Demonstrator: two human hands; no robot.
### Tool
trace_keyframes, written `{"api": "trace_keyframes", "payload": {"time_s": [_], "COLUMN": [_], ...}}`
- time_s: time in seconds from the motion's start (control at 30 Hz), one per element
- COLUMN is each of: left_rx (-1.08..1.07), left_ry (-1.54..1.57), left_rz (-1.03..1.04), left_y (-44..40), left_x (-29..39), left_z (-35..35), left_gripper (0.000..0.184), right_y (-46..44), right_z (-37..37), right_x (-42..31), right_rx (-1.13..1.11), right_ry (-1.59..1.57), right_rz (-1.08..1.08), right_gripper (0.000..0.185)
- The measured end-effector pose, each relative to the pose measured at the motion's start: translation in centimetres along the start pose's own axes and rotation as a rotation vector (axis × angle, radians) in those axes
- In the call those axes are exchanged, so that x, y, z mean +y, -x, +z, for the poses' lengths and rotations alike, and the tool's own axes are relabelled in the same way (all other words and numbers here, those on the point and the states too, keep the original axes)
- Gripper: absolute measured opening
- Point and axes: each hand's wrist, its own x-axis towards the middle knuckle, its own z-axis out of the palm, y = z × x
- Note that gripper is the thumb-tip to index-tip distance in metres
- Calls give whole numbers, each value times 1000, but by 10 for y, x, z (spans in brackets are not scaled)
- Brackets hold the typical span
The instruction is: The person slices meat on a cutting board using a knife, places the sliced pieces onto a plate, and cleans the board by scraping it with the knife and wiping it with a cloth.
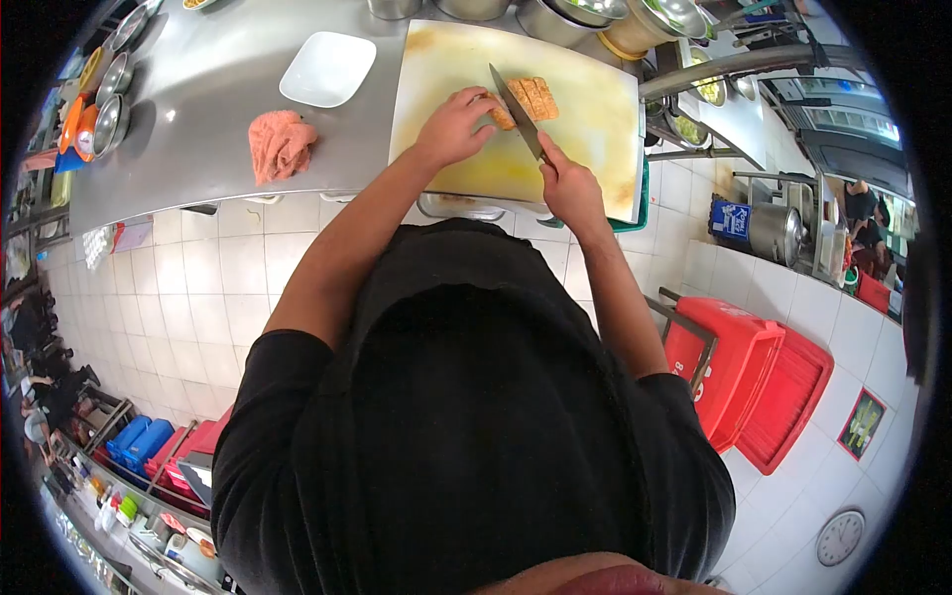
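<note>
One golden-brown, rough-crusted food block [538, 98], part-sliced on yellow-stained white cutting board [590, 164]: my left hand [458, 126] holds left end, right hand [572, 186] grips long steel knife [517, 111]; block likely light, crumbly, best steadied by sides.

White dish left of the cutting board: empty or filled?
Empty: the white dish shows only its bare inner surface, with no food in it.

A kitchen, by its scale a commercial one: a long steel desk [208, 129] carries a broad cutting board [585, 174] with a knife [518, 117] and partly sliced food [535, 98]; metal bowls [111, 125], a large pot [773, 234], a red bin [724, 359] and white floor tiles [188, 288] surround it.
</note>
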Motion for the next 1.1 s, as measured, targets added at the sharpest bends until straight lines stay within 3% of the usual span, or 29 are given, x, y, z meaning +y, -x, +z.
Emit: {"api": "trace_keyframes", "payload": {"time_s": [0.13, 0.27, 0.57, 0.67, 0.77, 0.87, 0.97, 1.1], "left_rx": [-12, -18, 29, 37, 29, 9, 4, -6], "left_ry": [42, -24, 12, 27, -16, -52, -52, -88], "left_rz": [-68, -92, -78, -62, -25, -29, -67, -61], "left_y": [2, -8, -4, -3, -2, 1, 1, 7], "left_x": [3, -2, -4, -3, -6, -4, -7, -9], "left_z": [9, 1, -1, -3, -4, -8, -4, -13], "left_gripper": [45, 45, 45, 44, 44, 45, 46, 47], "right_y": [-20, -35, -25, -33, -40, -45, -48, -29], "right_z": [45, 19, -6, 10, 47, 29, 42, 35], "right_x": [9, -1, -25, -18, 21, 16, 26, 21], "right_rx": [140, -15, 410, 440, 69, 44, 183, 212], "right_ry": [-125, -16, -251, -255, -92, -166, -244, -264], "right_rz": [-36, 13, -210, -231, -52, -87, -190, -160], "right_gripper": [62, 60, 54, 57, 61, 65, 63, 58]}}
